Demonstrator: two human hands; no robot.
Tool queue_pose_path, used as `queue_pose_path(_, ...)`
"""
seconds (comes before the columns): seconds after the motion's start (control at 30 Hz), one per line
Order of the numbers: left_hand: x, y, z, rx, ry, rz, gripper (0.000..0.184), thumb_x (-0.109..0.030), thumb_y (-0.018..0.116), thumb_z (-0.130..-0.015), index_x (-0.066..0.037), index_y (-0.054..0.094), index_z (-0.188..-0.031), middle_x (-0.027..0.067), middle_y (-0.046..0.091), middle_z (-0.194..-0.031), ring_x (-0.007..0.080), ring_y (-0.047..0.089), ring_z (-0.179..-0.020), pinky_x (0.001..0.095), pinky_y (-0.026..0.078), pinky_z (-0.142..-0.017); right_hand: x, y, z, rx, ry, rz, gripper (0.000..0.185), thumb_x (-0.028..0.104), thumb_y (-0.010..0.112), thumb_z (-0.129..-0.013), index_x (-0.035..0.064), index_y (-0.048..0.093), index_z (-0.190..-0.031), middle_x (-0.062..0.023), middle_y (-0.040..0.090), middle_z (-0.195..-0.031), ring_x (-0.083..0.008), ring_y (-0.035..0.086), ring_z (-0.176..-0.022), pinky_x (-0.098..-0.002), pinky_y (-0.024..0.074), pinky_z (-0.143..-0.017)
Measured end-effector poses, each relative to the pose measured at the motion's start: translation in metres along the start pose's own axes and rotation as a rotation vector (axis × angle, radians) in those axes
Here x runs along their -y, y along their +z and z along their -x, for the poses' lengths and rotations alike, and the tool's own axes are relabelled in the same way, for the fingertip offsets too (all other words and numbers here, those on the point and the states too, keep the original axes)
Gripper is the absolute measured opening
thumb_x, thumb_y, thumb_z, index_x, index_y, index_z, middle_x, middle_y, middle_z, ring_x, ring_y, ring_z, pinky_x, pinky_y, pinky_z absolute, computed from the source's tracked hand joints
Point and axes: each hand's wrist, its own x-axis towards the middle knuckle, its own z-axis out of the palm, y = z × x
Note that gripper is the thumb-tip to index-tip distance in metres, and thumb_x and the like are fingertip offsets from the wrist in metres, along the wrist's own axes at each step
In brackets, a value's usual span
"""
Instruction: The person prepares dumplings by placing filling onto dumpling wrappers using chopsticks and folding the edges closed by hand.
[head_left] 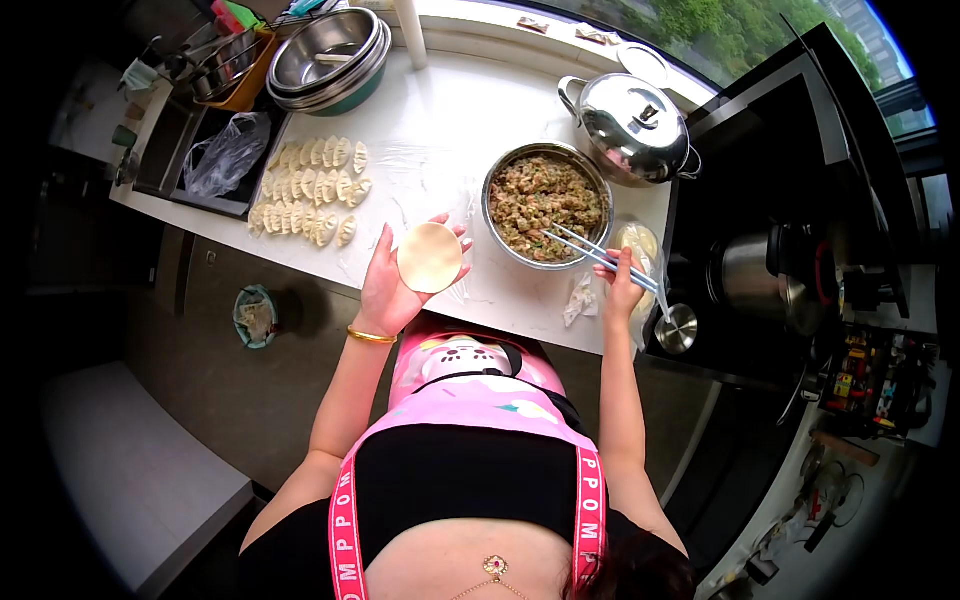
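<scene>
A round, flat dough wrapper [430, 258] lies on the palm of my left hand [392, 285], whose fingers spread out beneath it. My right hand [622, 285] grips a pair of blue-grey chopsticks [600, 257], their tips at the minced filling [545, 205]. That filling sits in a steel bowl [488, 222] on the white counter. Left of the bowl, rows of folded dumplings [310, 190] rest on the counter. Beside my right hand, a plastic bag [640, 240] holds pale round wrappers.
A lidded steel pot [630, 125] stands behind the bowl. Stacked basins [325, 65] are at the back left, near the sink [165, 150] with a clear plastic bag [230, 155]. On the right are the black stove [740, 200], another pot [755, 272] and a ladle [677, 328].
</scene>
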Motion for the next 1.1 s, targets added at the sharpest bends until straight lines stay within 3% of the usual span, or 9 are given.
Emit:
queue_pose_path(0.2, -0.001, -0.001, 0.001, -0.005, 0.009, 0.003, 0.070, -0.054, 0.019, -0.099, 0.000, 0.029, -0.143, 0.0221, 0.040, -0.140, 0.0371, 0.039, -0.130, 0.0533, 0.032, -0.109, -0.011, 0.012, -0.004, -0.054, 0.054, -0.074, 0.039, 0.032, 0.057, -0.095, -0.0056, 0.061, -0.086, -0.0113, 0.065, -0.072, -0.0164, 0.064, -0.056, -0.0216, 0.0533, -0.051)
queue_pose_path(0.27, -0.001, -0.002, 0.001, -0.011, 0.011, 0.013, 0.070, -0.054, 0.019, -0.099, 0.000, 0.029, -0.143, 0.0220, 0.040, -0.140, 0.0370, 0.040, -0.130, 0.0533, 0.032, -0.109, -0.017, 0.003, -0.003, -0.116, 0.165, -0.226, 0.039, 0.034, 0.057, -0.094, -0.0038, 0.061, -0.086, -0.0100, 0.064, -0.072, -0.0154, 0.064, -0.057, -0.0208, 0.0531, -0.052)
queue_pose_path(0.57, 0.007, -0.012, -0.022, -0.022, -0.015, -0.044, 0.070, -0.054, 0.019, -0.099, 0.000, 0.027, -0.144, 0.0225, 0.037, -0.143, 0.0373, 0.037, -0.132, 0.0537, 0.029, -0.110, 0.024, -0.005, 0.003, -0.150, 0.133, -0.276, 0.040, 0.035, 0.056, -0.095, -0.0032, 0.060, -0.088, -0.0090, 0.063, -0.073, -0.0142, 0.063, -0.057, -0.0195, 0.0530, -0.053)
queue_pose_path(0.8, 0.020, 0.006, -0.063, 0.193, -0.156, -0.036, 0.078, -0.060, 0.012, -0.096, 0.000, 0.027, -0.143, 0.0232, 0.035, -0.144, 0.0365, 0.037, -0.132, 0.0521, 0.031, -0.109, 0.112, 0.002, 0.012, 0.066, -0.119, -0.244, 0.043, 0.038, 0.052, -0.096, -0.0027, 0.058, -0.084, -0.0103, 0.060, -0.066, -0.0150, 0.058, -0.054, -0.0247, 0.0474, -0.053)
queue_pose_path(1.1, 0.037, 0.058, -0.064, 0.295, -0.117, 0.031, 0.084, -0.064, 0.002, -0.093, -0.001, 0.021, -0.146, 0.0211, 0.030, -0.148, 0.0340, 0.029, -0.137, 0.0457, 0.024, -0.114, 0.157, 0.029, 0.021, 0.345, -0.063, -0.302, 0.043, 0.034, 0.050, -0.098, -0.0036, 0.058, -0.079, -0.0115, 0.060, -0.065, -0.0189, 0.060, -0.051, -0.0247, 0.0476, -0.046)
